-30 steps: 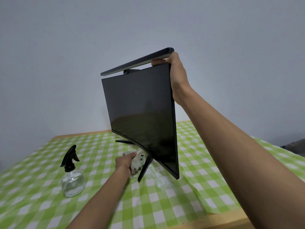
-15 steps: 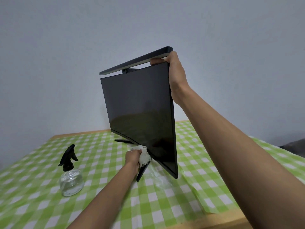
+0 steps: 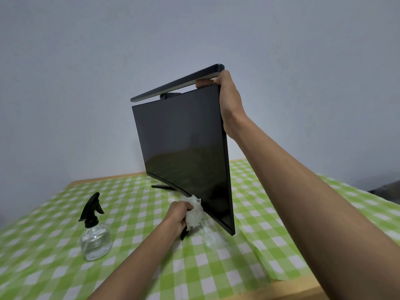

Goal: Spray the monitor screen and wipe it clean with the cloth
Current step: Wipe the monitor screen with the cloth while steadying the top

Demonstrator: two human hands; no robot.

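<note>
A single wide-angle view from the person's head looks forward and slightly down across the bench (image 3: 54, 267) toward the grey wall (image 3: 86, 83). It sits close to the monitor (image 3: 184, 148), which stands mid-frame.

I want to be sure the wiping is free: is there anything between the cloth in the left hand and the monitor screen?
Nothing visible. The left hand grips the cloth right at the lower edge of the screen; the spray bottle stands aside to the left.

Dark curved monitor (image 3: 184, 146) upright on table, white cloth (image 3: 195, 211) at lower edge, clear spray bottle (image 3: 95, 232) left
</note>
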